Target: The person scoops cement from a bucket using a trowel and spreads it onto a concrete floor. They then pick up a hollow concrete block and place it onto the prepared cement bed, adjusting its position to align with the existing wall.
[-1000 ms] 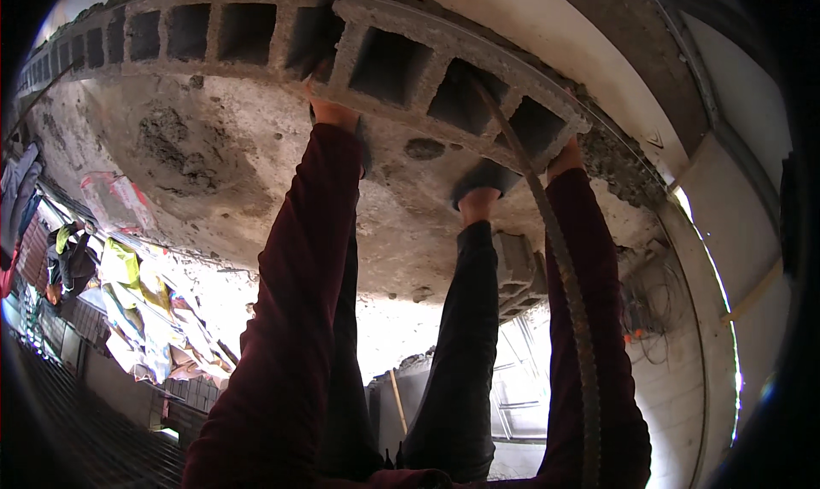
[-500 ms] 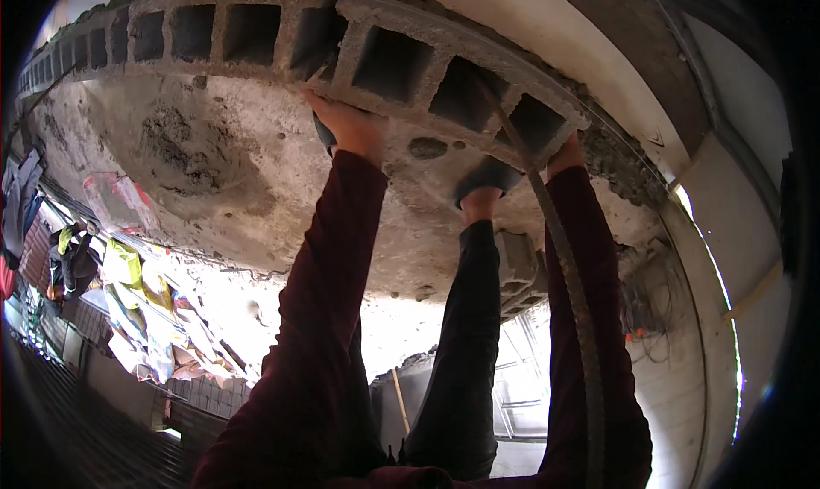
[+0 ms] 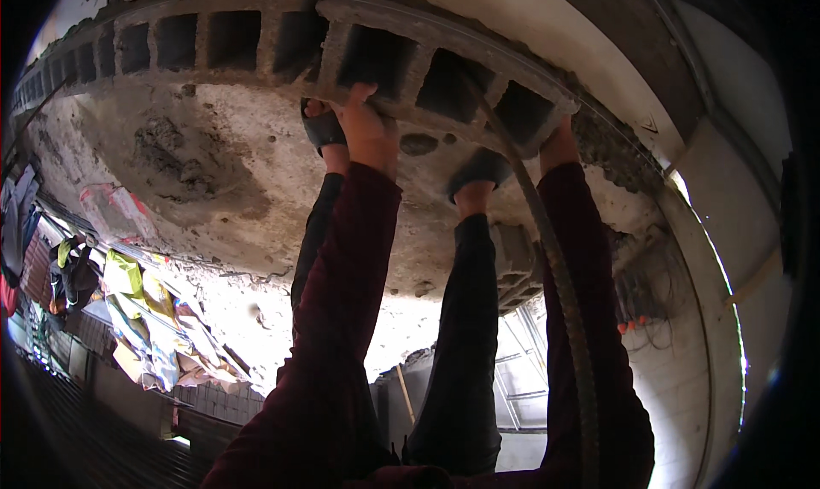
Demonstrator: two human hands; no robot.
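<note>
A grey hollow concrete block [image 3: 412, 81] sits at the right end of a curving row of hollow blocks [image 3: 202, 40], its cavities facing up. My left hand [image 3: 371, 139] grips its near side, a digit showing over the rim of its left cavity. At the block's right end is my right hand [image 3: 559, 143], closed against it with the fingers mostly hidden. A ribbed steel bar [image 3: 547, 216] comes out of the middle cavity and runs toward me, passing in front of my right sleeve.
My feet in dark sandals [image 3: 323, 128] stand on the rough concrete floor [image 3: 256, 181]. More blocks [image 3: 516, 250] lie behind my right leg. Bags and sheets [image 3: 141, 305] are piled at lower left. A pale wall [image 3: 589, 40] runs along the far side.
My left hand has shifted right along the block's near side, from its left corner to below the left cavity. My left foot now shows beside it. My right hand stays at the right end.
</note>
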